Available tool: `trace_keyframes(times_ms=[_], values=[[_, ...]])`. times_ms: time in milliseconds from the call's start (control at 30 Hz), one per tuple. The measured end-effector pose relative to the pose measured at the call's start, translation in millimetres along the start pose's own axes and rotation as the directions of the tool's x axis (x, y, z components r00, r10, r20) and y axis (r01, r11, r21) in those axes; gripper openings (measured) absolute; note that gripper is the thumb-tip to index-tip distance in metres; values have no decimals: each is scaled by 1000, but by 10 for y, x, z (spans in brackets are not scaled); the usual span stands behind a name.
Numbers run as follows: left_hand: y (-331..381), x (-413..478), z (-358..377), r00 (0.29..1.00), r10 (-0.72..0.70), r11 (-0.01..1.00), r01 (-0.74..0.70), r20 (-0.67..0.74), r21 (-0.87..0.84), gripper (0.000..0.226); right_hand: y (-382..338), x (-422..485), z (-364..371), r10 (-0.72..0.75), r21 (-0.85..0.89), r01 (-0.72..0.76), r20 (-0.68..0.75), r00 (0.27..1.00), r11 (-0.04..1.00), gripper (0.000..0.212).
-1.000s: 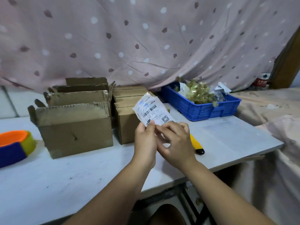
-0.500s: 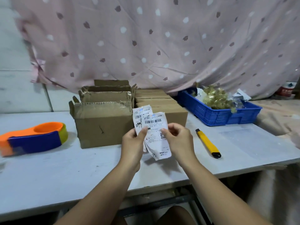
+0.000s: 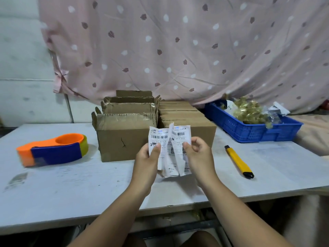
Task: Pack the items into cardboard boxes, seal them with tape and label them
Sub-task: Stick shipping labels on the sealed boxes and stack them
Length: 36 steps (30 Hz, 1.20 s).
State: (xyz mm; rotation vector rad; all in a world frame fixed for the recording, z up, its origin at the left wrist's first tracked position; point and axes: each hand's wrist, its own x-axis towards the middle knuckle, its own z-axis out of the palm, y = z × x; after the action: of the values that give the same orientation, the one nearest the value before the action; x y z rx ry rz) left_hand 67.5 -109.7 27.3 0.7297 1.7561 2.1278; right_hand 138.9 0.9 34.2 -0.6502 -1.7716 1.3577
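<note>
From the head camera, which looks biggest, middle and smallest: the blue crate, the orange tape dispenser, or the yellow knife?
1. blue crate
2. orange tape dispenser
3. yellow knife, clearly the smallest

Illegible fine print on labels [image 3: 161,138]; tape dispenser [image 3: 53,152] partly blurred.

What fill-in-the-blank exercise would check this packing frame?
1. The left hand and right hand pinch printed labels; the utility knife lies to their ____.
2. The tape dispenser lies ____ of the cardboard boxes.
3. The crate of gold-wrapped items is ____.
4. The utility knife is ____ with a black tip.
Missing words: right, left, blue, yellow.
</note>
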Motion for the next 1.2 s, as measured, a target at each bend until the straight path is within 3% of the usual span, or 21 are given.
trace_keyframes(times_ms=[167, 300, 700, 867, 1067, 1200], values=[[-2, -61, -7, 994, -18, 998, 25, 111, -59, 28, 4, -6, 32, -5, -40, 3, -40, 999, 999, 11], [-22, -63, -21, 982, -38, 999, 37, 186, 10, 53, 17, 0, 57, -28, -77, 25, -32, 999, 997, 9], [-52, 29, -230, 997, -79, 993, 77, 20, 92, 48, -77, 61, -55, 31, 21, -30, -41, 999, 999, 16], [1, 40, -410, 999, 48, 983, -43, -20, 179, 63, -147, 169, -79, 78, 126, -66, -98, 992, 990, 14], [57, -24, -547, 972, 231, 937, -211, -43, 278, 89, -245, 83, 84, 187, 384, -222, 125, 974, 897, 13], [99, -32, -678, 948, 286, 913, -226, -137, 340, 94, -243, 18, 234, 217, 408, -298, 232, 948, 863, 13]])
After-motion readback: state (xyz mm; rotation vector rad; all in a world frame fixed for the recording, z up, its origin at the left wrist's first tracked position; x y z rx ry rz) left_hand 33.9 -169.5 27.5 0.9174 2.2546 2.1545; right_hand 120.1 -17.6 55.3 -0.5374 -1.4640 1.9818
